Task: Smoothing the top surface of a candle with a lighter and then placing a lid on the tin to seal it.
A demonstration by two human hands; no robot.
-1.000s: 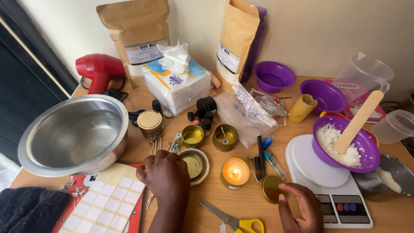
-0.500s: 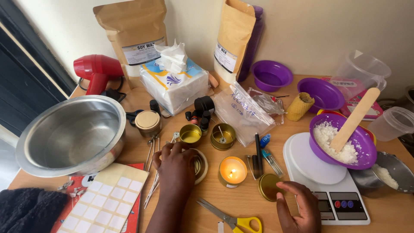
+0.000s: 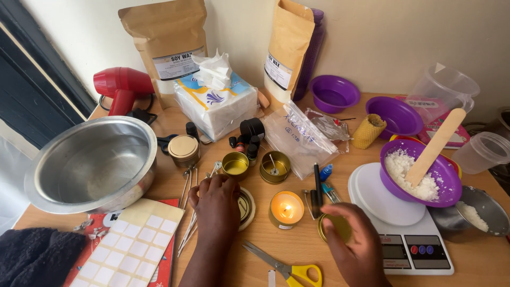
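Two hands work low on the wooden table (image 3: 276, 250). Fingertips (image 3: 212, 183) of the left hand (image 3: 215, 204) are bunched narrowly at twelve o'clock of the palm, pinching at the top ends of the wicks (image 3: 188, 183); I cannot tell whether one is actually gripped. That hand covers most of a gold tin (image 3: 245, 206), whose rim shows at three o'clock of it. The right hand (image 3: 353, 242) curls loosely over a gold lid (image 3: 336, 226), fingers bent and touching its rim, not clearly closed.

At nine o'clock of the right hand burns a lit candle tin (image 3: 286, 209). Yellow-handled scissors (image 3: 287, 266) lie at six o'clock between the wrists.

As I judge it, a clean pick means taking one wick singly near its tip, lifting straight, and keeping sleeves and fingers away from the flame.
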